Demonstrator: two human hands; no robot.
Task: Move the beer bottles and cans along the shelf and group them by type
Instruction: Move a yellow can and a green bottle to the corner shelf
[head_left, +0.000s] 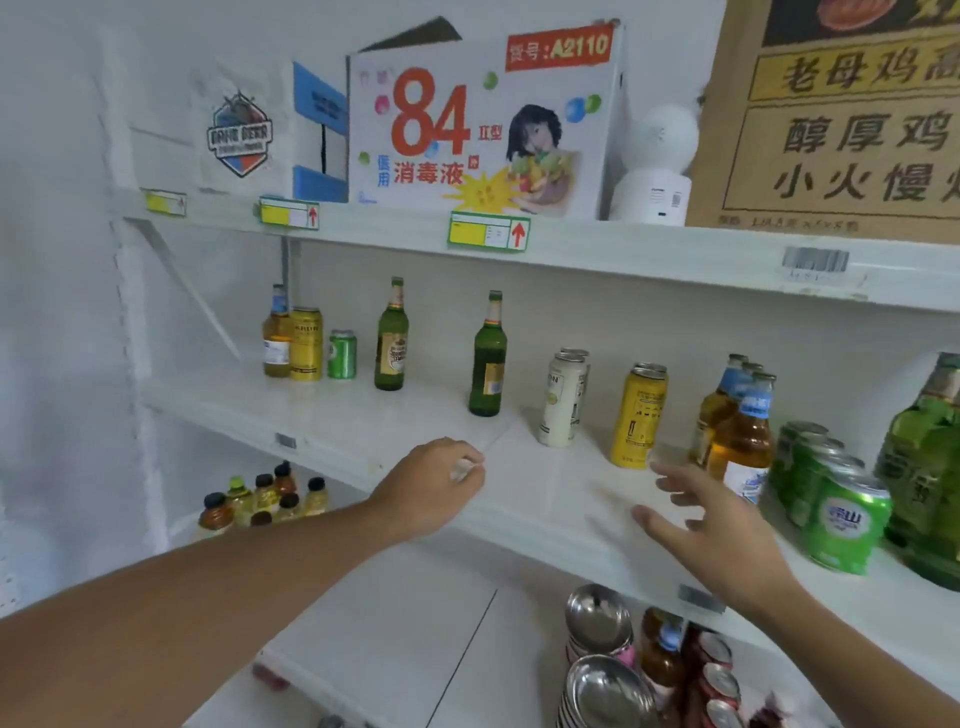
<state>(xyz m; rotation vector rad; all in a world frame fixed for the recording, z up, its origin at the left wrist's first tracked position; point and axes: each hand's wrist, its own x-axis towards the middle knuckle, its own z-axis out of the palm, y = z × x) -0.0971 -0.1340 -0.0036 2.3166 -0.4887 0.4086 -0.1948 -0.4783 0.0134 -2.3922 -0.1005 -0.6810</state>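
Right hand (719, 530) spread empty beside amber bottles (740, 431), green cans (831, 499).

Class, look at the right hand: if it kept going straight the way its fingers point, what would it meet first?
Probably the yellow can: the right hand points up-left across the bare shelf towards it, though depth is uncertain.

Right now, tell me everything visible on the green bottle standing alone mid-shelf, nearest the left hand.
The green bottle looks like dark green glass with a long neck, a greenish cap, a red-and-yellow band on the neck and a yellowish label low on the body. It stands upright on the white middle shelf, capped, touching nothing else. Another green bottle stands to its left, a white can to its right, both apart from it. The left hand hovers in front of and below it, not in contact.
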